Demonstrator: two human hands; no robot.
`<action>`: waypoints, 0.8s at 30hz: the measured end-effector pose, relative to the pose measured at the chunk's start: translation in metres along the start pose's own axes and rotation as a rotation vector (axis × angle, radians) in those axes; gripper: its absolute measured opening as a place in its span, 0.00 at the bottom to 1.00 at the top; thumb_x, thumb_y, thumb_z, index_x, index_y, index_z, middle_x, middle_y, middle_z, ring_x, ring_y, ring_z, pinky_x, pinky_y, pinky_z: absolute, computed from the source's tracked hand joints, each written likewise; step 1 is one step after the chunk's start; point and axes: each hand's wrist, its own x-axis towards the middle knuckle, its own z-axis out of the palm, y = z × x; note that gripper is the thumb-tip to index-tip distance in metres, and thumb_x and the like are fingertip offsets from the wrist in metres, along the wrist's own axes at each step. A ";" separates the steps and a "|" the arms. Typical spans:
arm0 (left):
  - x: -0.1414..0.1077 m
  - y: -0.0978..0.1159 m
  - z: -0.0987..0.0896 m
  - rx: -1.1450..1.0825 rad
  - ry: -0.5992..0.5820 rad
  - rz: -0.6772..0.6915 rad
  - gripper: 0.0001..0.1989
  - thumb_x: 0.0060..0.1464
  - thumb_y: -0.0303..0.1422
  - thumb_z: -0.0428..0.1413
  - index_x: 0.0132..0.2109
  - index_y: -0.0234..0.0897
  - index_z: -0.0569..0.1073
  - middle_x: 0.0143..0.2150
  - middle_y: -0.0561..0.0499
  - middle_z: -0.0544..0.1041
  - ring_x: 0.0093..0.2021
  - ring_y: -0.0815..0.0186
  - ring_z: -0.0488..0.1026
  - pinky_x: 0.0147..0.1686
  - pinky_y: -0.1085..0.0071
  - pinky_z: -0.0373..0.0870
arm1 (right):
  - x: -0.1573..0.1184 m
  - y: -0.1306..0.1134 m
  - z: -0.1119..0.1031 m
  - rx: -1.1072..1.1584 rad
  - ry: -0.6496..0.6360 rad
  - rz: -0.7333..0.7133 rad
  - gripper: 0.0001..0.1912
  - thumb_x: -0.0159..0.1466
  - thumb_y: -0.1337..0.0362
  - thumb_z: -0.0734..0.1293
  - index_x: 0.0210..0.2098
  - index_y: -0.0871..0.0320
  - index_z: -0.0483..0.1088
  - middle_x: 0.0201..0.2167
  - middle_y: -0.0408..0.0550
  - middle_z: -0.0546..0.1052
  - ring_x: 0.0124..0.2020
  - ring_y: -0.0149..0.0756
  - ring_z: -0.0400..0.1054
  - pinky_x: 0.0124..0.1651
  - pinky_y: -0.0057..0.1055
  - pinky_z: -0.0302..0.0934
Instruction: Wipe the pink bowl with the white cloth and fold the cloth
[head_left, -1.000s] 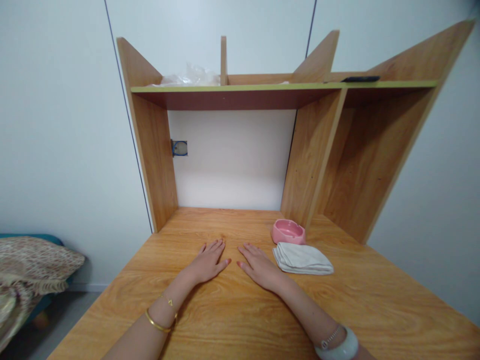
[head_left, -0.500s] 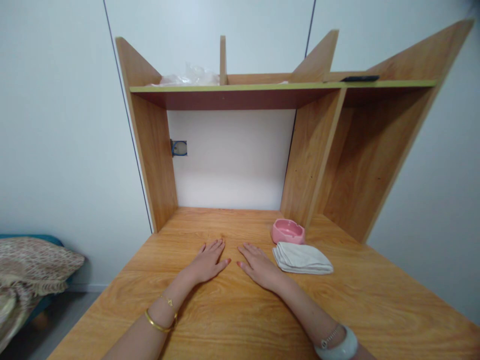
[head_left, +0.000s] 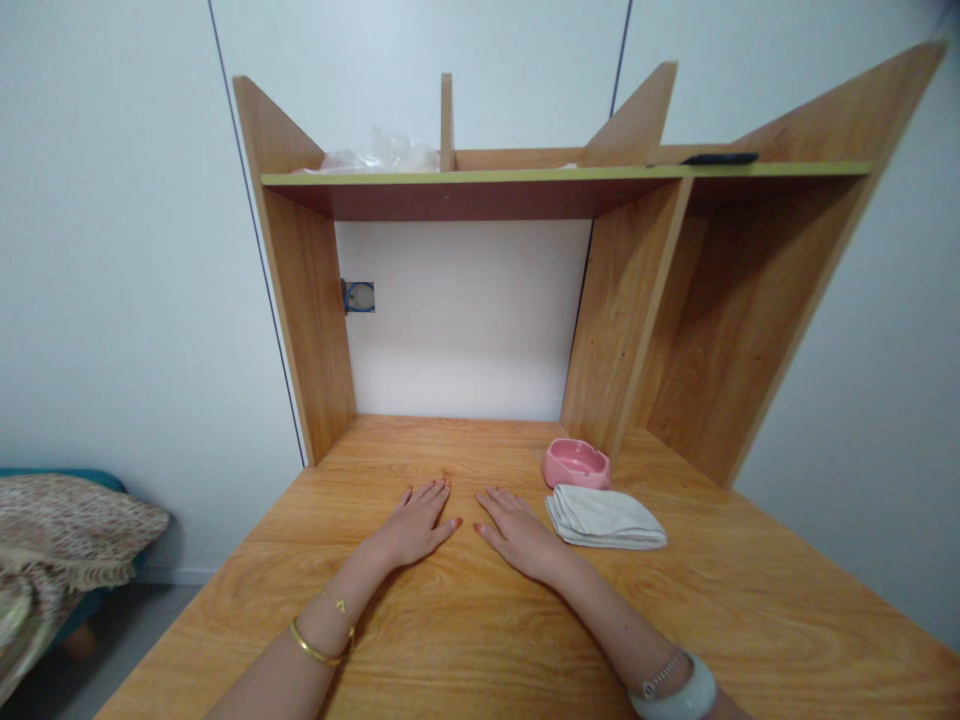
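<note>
My left hand [head_left: 417, 524] lies palm down on the wooden desk [head_left: 450, 640], fingers stretched out and thumb apart, holding nothing. Across a small gap, my right hand [head_left: 519, 534] rests flat in the same way, also with nothing in it. To the right of my right hand is a folded white cloth [head_left: 606, 518]. Just behind the cloth sits a pink, faceted ashtray-like dish [head_left: 576, 465]. Gold bracelets circle my left wrist; a chain and a pale bangle are on my right forearm.
A wooden shelf unit [head_left: 480, 178] stands at the desk's back, with clear plastic [head_left: 382, 153] and a dark flat object [head_left: 720, 158] on top. An opening with blue wires [head_left: 360, 296] shows in the wall. A patterned cushion [head_left: 82, 525] is at the far left.
</note>
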 end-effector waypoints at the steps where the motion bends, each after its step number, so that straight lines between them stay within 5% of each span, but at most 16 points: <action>1: 0.000 0.000 0.000 0.000 0.000 0.001 0.35 0.55 0.51 0.32 0.62 0.31 0.46 0.64 0.44 0.44 0.64 0.63 0.39 0.59 0.61 0.36 | 0.000 0.000 0.000 -0.001 0.000 0.002 0.31 0.62 0.50 0.49 0.59 0.63 0.51 0.62 0.56 0.48 0.62 0.43 0.39 0.61 0.41 0.37; 24: 0.001 -0.001 0.001 0.006 -0.003 0.009 0.36 0.55 0.51 0.31 0.62 0.30 0.46 0.64 0.44 0.43 0.64 0.62 0.39 0.59 0.60 0.36 | 0.001 0.001 0.002 -0.001 0.016 -0.010 0.31 0.62 0.51 0.49 0.59 0.63 0.52 0.62 0.56 0.49 0.62 0.43 0.40 0.60 0.42 0.38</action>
